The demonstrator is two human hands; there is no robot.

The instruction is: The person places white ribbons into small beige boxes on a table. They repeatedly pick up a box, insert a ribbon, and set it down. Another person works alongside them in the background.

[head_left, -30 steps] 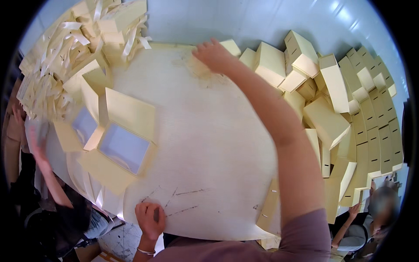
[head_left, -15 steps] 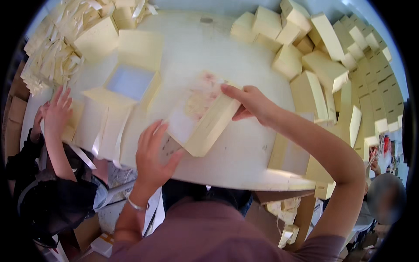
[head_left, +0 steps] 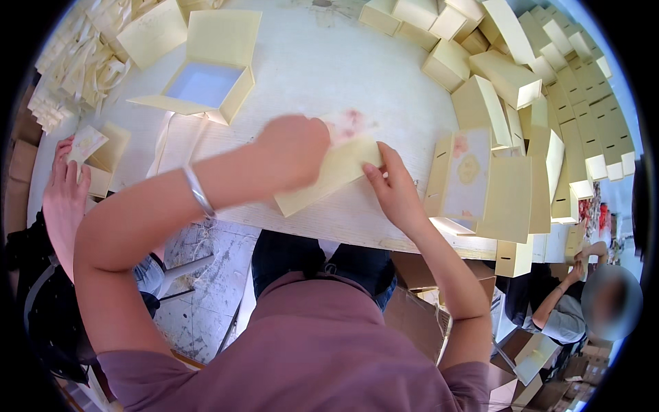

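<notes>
A cream cardboard box [head_left: 336, 175] with a pink floral top lies tilted near the table's front edge. My right hand [head_left: 398, 192] grips its right end, thumb on the near side. My left hand [head_left: 295, 151], with a silver bangle on its wrist, reaches across the box's left part. It is smeared by motion and its fingers are hidden, so its grip cannot be made out. Farther left stands an open cream box [head_left: 237, 93] with a pale bluish-white inside. Beyond my right hand an upright box [head_left: 468, 175] shows a floral panel.
Cream boxes [head_left: 504, 79] are heaped at the far right, with stacked rows [head_left: 597, 117] behind. Ribboned box parts [head_left: 82, 69] pile up at the far left. A co-worker's hand [head_left: 68, 178] handles a small box at the left; another person [head_left: 563, 302] sits at the right.
My left hand has swung up and right across the box. My right hand has moved down along its right end. The box has turned, its plain long side now facing me.
</notes>
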